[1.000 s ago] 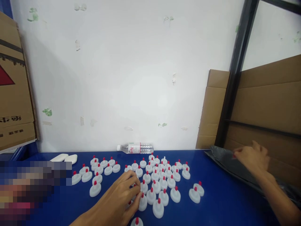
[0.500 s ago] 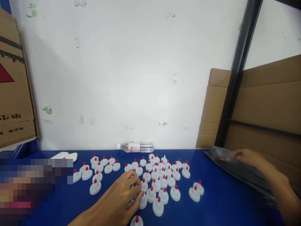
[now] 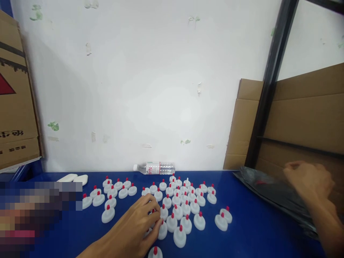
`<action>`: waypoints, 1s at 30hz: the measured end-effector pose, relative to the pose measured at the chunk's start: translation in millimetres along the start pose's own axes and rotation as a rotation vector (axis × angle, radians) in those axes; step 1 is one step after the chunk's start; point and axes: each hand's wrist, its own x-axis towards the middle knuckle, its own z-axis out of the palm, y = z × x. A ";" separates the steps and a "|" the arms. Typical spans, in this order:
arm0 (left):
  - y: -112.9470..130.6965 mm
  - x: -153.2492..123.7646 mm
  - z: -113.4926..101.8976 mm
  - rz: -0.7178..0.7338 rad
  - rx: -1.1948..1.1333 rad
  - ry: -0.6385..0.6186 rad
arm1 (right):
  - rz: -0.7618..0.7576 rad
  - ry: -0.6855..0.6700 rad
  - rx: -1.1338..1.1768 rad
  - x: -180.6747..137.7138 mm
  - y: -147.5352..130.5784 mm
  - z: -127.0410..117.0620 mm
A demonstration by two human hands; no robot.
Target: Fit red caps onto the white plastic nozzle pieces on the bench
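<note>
My left hand (image 3: pixel 141 222) rests at the near middle of the blue table, its fingers curled round a white cap with a red tip, mostly hidden beneath them. Close beside it stand several more such white caps (image 3: pixel 180 237), round and flat-based, with a thin upright nozzle under each red tip. One cap (image 3: pixel 187 182) at the back of the group shows a bare white nozzle. At the right, my right hand (image 3: pixel 310 179) hovers above a dark plastic bag (image 3: pixel 271 190), where something small and red shows. Motion smears its bent fingers, and I cannot see whether they hold anything.
A clear water bottle (image 3: pixel 156 168) lies against the wall. Two white rounded pieces (image 3: pixel 80 179) sit at the back left, near a blurred-out area. Cardboard boxes (image 3: pixel 17 107) flank the left, and cardboard sheets (image 3: pixel 309 114) with a dark post (image 3: pixel 264 107) stand at the right.
My right hand has lifted off the dark bag and moved right and slightly up. My left hand keeps its place and its curled shape among the caps.
</note>
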 end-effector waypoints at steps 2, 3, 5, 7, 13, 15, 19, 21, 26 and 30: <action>-0.4 0.1 0.0 0.005 -0.001 0.002 | -0.030 0.025 0.071 -9.1 -15.3 -12.8; -0.6 0.1 0.0 0.010 0.001 0.005 | -0.061 0.025 0.125 -14.6 -24.3 -18.2; -0.7 0.3 -0.2 0.014 0.005 0.011 | -0.132 -0.006 0.260 -28.2 -45.0 -25.4; -0.7 0.5 -0.6 0.009 0.004 0.017 | -0.204 -0.068 0.410 -46.5 -68.3 -27.5; 0.3 0.7 -2.4 0.020 0.022 0.043 | -0.548 -0.440 0.662 -124.9 -130.9 -25.1; 0.2 0.6 -3.9 0.024 0.036 0.046 | -0.633 -0.546 0.671 -147.6 -145.7 -27.8; -2.3 -0.3 -9.2 0.031 0.084 0.080 | -0.748 -0.714 0.654 -175.4 -172.6 -28.8; -4.1 -1.0 -11.9 0.041 0.099 0.114 | -0.788 -0.793 0.634 -182.4 -185.9 -22.8; -8.2 -2.4 -14.6 0.054 0.142 0.153 | -0.846 -0.969 0.586 -191.3 -207.9 -0.1; -9.2 -2.3 -14.9 0.045 0.158 0.169 | -0.889 -1.099 0.569 -198.4 -212.3 10.8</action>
